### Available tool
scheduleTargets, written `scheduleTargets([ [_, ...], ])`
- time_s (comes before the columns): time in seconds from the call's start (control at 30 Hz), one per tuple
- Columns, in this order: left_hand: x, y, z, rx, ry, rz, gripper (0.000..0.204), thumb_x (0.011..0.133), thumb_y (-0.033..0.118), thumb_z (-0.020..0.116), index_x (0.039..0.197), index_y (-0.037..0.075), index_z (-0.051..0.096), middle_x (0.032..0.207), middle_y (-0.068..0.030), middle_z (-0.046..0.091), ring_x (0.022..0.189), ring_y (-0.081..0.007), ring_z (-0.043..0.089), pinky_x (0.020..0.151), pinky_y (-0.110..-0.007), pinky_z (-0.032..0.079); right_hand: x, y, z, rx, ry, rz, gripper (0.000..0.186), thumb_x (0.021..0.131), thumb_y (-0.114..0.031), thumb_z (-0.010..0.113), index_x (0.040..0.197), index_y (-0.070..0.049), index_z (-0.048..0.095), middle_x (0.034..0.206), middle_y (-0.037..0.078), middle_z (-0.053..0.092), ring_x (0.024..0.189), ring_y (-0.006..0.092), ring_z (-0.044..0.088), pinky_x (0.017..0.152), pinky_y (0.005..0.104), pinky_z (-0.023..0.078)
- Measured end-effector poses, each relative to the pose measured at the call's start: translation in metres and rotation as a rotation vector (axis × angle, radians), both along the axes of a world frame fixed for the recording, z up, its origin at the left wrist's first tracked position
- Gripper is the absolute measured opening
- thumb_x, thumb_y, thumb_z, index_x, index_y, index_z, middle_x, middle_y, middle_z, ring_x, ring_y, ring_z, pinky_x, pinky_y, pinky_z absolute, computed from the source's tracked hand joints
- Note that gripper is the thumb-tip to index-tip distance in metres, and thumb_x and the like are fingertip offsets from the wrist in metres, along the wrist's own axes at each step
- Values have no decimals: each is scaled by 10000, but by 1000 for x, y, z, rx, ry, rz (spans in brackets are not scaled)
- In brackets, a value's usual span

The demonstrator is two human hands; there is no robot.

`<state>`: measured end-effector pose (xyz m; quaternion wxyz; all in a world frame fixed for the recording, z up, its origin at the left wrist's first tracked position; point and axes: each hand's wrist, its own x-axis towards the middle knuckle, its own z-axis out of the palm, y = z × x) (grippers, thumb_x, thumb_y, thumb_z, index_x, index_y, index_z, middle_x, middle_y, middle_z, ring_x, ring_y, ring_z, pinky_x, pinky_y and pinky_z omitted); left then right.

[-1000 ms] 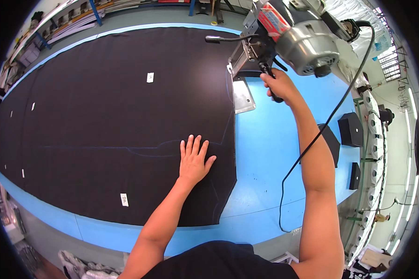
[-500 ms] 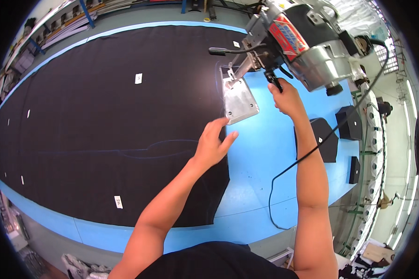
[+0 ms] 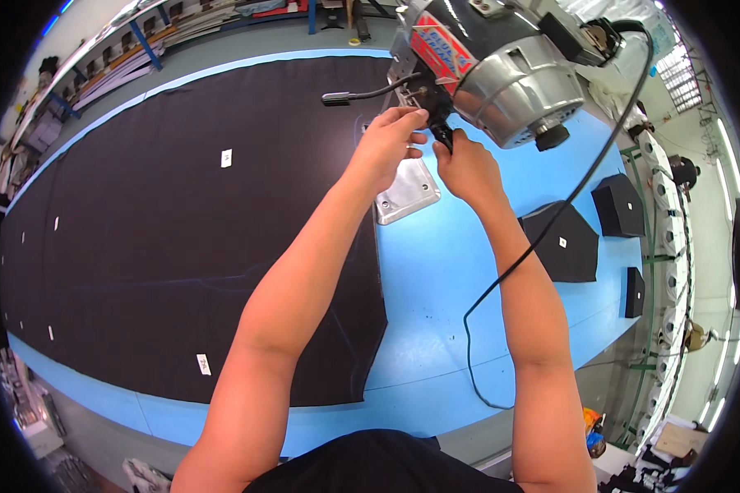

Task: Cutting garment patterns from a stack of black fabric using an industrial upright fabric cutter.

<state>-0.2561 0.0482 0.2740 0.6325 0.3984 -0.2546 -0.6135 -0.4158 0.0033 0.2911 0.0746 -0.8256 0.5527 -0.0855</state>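
Observation:
A motorised cloth cutting machine point(image 3: 514, 90), with a silver and dark body, stands at the upper right. Its metal base plate point(image 3: 407, 195) lies at the edge of a wide black fabric lay point(image 3: 156, 214) marked with blue chalk lines. My right hand point(image 3: 471, 168) is wrapped round the machine's black handle point(image 3: 441, 134). Close beside it, my left hand point(image 3: 382, 148) reaches to the front of the machine with thumb and forefinger brought together. What those fingertips grip is hidden. A rod with a black grip point(image 3: 349, 98) sticks out leftward above my left hand.
The blue table point(image 3: 436, 320) carries black cut fabric stacks point(image 3: 571, 255) at the right. A black power cable point(image 3: 543, 234) hangs from the machine, crosses over my right forearm and loops onto the table. Small white labels point(image 3: 226, 158) dot the fabric. Shelving point(image 3: 185, 37) stands behind.
My left hand has left the fabric edge by the base plate and moved up to the machine's front, its fingers closing. My right hand keeps hold of the handle. The whole view has shifted slightly.

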Motion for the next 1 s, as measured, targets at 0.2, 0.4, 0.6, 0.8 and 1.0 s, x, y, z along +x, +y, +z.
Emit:
scheduleTargets([
  [0.2,-5,-17,12,17,-40,59,203,992,207,668,1135,65,646,1012,-29,625,814,-133,617,696,-300,503,-1,-3,-4,-43,-7,21,362,991,-355,613,1034,5,615,859,251,731,836,456,723,766,571,560],
  [0.4,-11,-19,12,-63,-103,138,238,983,195,664,1156,38,625,1014,-17,651,832,-123,617,687,-308,488,1,-1,0,-12,10,3,371,1012,-371,598,1056,-3,589,878,253,730,859,468,719,762,583,556],
  [0.6,14,14,-62,-195,-869,171,201,952,186,656,1025,-1,676,926,-140,716,879,-246,695,800,-363,542,4,0,4,24,44,-32,401,1024,-399,571,1051,1,593,907,259,732,908,480,709,804,586,545],
  [0.8,95,5,-166,-204,-1760,186,448,968,383,631,1312,97,644,1427,-102,588,1359,-373,490,1089,-614,395,6,-8,10,65,14,-17,424,1033,-422,554,1048,-1,603,926,271,725,906,487,696,794,584,533],
  [1.0,115,-41,-179,-20,-1865,-208,659,1042,622,407,1588,255,434,1690,-24,337,1588,-348,200,1219,-734,124,9,-11,13,68,-33,21,406,1031,-396,575,997,7,605,825,257,711,830,481,692,734,568,530],
])
